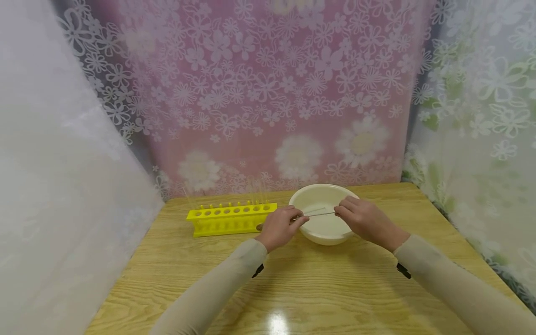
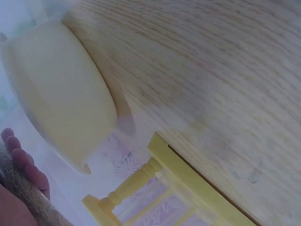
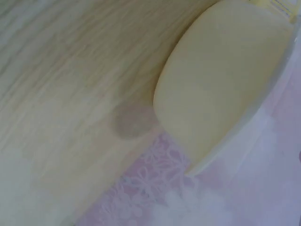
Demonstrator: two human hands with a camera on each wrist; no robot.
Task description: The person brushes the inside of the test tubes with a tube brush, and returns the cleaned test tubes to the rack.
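Over a round, smooth cream bowl (image 1: 326, 240), the left hand (image 1: 279, 229) and right hand (image 1: 367, 220) pinch a slender brown-bristled wire brush (image 2: 35, 201).

The head camera looks forward and down across the table (image 1: 293, 288), far enough back to frame the left hand (image 1: 279, 228) and right hand (image 1: 366, 221) against the pink curtain (image 1: 268, 102). Both wrist cameras look from low and near, tilted, at the outside of the basin (image 1: 326, 239), common to all views. Head and left wrist share the yellow rack (image 1: 226, 230); the right wrist's hazy corner perhaps does too.
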